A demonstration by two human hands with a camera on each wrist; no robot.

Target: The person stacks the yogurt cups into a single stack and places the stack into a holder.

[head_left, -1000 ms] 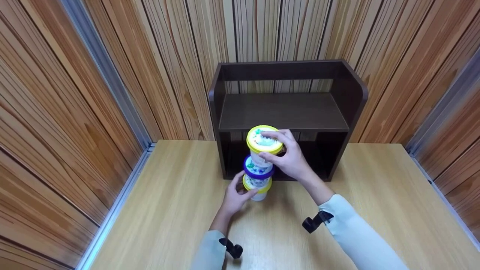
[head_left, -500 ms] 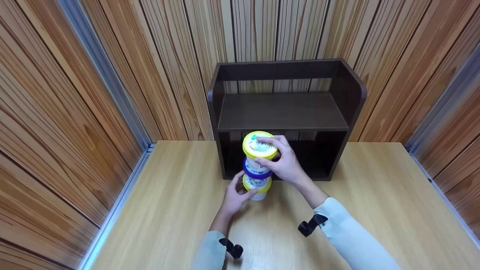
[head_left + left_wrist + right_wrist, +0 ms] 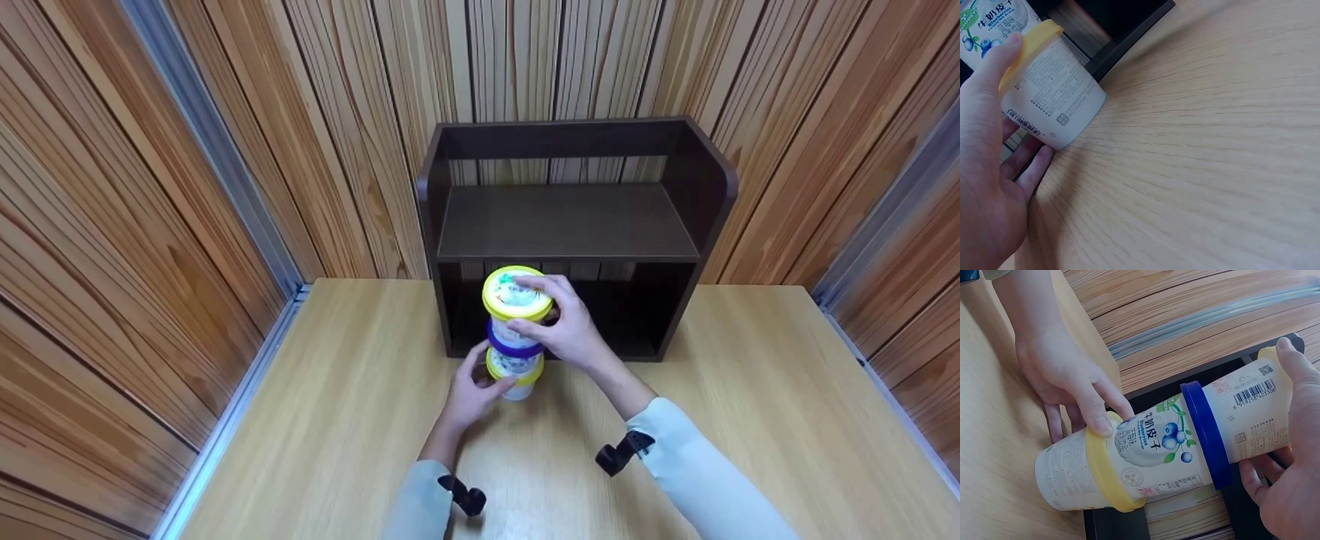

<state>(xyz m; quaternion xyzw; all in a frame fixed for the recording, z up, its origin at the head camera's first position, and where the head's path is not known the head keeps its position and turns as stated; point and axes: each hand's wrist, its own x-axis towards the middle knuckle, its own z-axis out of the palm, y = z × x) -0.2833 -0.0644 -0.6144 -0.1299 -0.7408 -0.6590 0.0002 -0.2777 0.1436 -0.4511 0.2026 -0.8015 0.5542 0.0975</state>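
Observation:
Three white lidded tubs stand stacked upright on the table in front of the shelf. At the bottom is a yellow-lidded tub (image 3: 1055, 84). My left hand (image 3: 466, 397) holds it by the lid, thumb at the near side and fingers round the left. On it rests a blue-lidded tub (image 3: 1151, 444) with blueberries printed on its side. Above that, another yellow-lidded tub (image 3: 510, 298) sits over the blue lid, largely covering it in the head view. My right hand (image 3: 574, 330) grips this top tub from the right, thumb at the near side and fingers over the lid.
A dark brown two-level shelf (image 3: 570, 221) stands right behind the stack, against the wood-panelled wall (image 3: 360, 135). The light wooden table (image 3: 337, 420) spreads out on both sides and in front. Metal strips (image 3: 255, 360) run along its side edges.
My right hand has come down and slightly left with the top yellow-lidded tub, onto the blue lid. The left hand and the lower two tubs have stayed in place.

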